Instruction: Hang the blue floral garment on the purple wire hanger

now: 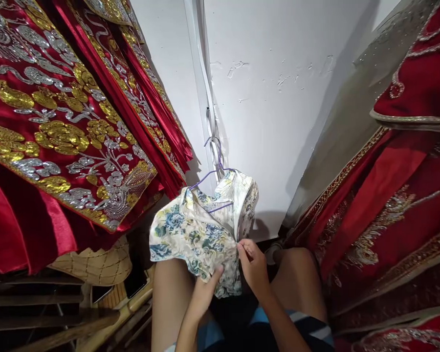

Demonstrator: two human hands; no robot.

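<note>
A short-sleeved floral shirt (201, 234), white with blue, green and yellow flowers, hangs on a thin purple hanger (220, 168) above my lap. Its collar is open and the hanger's lower bar shows inside the neck. At the shirt's front edge, below the collar, my right hand (252, 259) pinches the fabric between thumb and fingers. Lower down, my left hand (207, 288) holds the bottom part of the shirt, thumb on top and the other fingers hidden under the cloth.
Red garments with gold and silver embroidery (77, 122) hang at the left, and more red beaded garments (388, 195) at the right. A white wall (271, 98) with a vertical strip stands ahead. Wooden slats (132, 308) and a quilted tan item (99, 264) lie low at the left.
</note>
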